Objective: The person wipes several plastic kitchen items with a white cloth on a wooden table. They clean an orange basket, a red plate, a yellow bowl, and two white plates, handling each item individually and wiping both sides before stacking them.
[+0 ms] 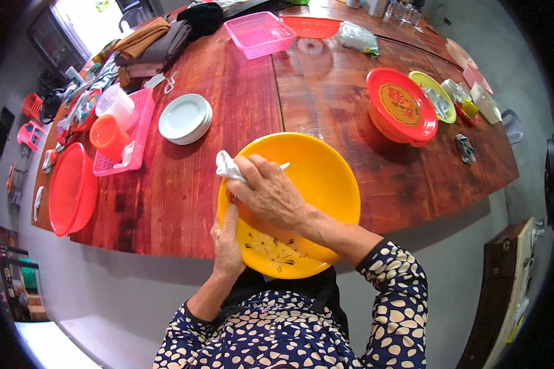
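A large yellow plate [323, 178] with a flower pattern is held at the table's front edge, close to my body. My left hand [229, 246] grips its left rim, the thumb on the inner face and the other fingers hidden behind. Across the plate's upper left part lies my right hand [269, 192], closed over a white cloth [228, 167] that pokes out past the rim. A stack of white plates [184, 118] sits on the table to the left of the yellow plate.
On the left are a red basin [72, 190] and a pink tray [143, 132] with orange cups [109, 138]. A red lidded basket [402, 107] stands at the right. Farther back are a pink basket [260, 34], an orange-red basket [312, 26] and folded cloths [151, 43] on the wooden table [240, 92].
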Action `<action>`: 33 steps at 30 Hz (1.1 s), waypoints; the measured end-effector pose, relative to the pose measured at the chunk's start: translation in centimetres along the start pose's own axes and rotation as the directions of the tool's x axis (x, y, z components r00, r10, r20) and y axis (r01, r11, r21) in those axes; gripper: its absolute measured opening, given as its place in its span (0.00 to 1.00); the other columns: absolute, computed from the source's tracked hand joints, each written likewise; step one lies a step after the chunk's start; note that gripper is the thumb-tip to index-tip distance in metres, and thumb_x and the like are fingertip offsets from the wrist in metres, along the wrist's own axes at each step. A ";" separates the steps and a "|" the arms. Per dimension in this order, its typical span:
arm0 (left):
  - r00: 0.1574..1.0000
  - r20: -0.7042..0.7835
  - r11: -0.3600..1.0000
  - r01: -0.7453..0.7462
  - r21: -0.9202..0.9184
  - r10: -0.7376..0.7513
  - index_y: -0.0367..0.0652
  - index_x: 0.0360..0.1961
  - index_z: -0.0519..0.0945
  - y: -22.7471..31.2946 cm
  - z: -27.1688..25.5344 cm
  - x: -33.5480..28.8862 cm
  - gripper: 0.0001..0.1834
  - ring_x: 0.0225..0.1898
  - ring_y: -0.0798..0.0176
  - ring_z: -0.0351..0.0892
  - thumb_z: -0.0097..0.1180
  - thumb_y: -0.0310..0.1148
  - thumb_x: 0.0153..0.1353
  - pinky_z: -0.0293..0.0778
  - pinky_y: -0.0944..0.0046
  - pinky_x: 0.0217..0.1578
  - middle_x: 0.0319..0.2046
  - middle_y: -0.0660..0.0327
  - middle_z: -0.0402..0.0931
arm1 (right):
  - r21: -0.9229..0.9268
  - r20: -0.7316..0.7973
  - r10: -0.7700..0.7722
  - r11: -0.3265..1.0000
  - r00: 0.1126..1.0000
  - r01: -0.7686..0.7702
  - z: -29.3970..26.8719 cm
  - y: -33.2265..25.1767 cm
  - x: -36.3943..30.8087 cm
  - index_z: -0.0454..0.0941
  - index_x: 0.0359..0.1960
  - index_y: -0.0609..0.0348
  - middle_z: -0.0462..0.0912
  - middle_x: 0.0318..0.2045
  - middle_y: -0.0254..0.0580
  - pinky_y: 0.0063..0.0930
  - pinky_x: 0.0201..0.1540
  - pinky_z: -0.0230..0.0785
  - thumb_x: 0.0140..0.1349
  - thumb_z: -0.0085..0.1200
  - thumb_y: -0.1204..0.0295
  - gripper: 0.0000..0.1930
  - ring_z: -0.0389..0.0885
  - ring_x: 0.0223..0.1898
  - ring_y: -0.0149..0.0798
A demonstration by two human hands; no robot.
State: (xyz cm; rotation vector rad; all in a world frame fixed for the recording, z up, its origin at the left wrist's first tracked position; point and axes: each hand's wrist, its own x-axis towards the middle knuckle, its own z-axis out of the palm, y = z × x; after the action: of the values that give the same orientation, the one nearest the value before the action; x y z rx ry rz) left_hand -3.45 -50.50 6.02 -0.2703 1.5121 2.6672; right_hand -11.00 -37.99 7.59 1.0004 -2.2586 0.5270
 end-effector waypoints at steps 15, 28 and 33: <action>0.960 -0.191 0.978 -0.207 0.013 0.206 0.39 0.59 0.64 0.5 0.1 0.6 0.20 0.51 0.57 0.77 0.44 0.34 0.69 0.76 0.57 0.51 0.53 0.53 0.73 | -0.041 -0.121 0.645 0.757 0.755 -0.653 -3.7 3.7 -8.4 0.68 0.46 0.62 0.71 0.45 0.54 0.43 0.47 0.67 0.61 0.51 0.72 0.13 0.72 0.45 0.49; 0.982 -0.121 0.966 -0.166 -0.200 0.143 0.43 0.62 0.63 -0.4 -0.4 3.2 0.22 0.58 0.58 0.70 0.46 0.35 0.69 0.69 0.56 0.58 0.58 0.54 0.68 | 0.958 0.154 0.945 -0.072 0.288 -0.276 -5.2 0.1 -6.8 0.71 0.50 0.65 0.81 0.43 0.43 0.29 0.48 0.73 0.60 0.51 0.80 0.16 0.81 0.42 0.36; 0.925 -0.064 0.910 -0.352 0.217 0.374 0.40 0.64 0.61 2.7 1.5 3.2 0.24 0.64 0.62 0.62 0.46 0.34 0.69 0.60 0.56 0.62 0.61 0.53 0.63 | 0.642 -0.391 0.821 0.567 0.416 -0.516 -6.3 -1.8 -5.4 0.71 0.49 0.68 0.80 0.43 0.46 0.32 0.46 0.72 0.61 0.50 0.81 0.14 0.81 0.39 0.40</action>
State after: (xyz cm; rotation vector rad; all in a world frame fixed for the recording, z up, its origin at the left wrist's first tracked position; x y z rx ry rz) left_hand -7.12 -50.69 8.47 -0.1259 2.0323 2.7678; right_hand -4.47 -32.70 8.81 -0.1209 -1.7825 1.5407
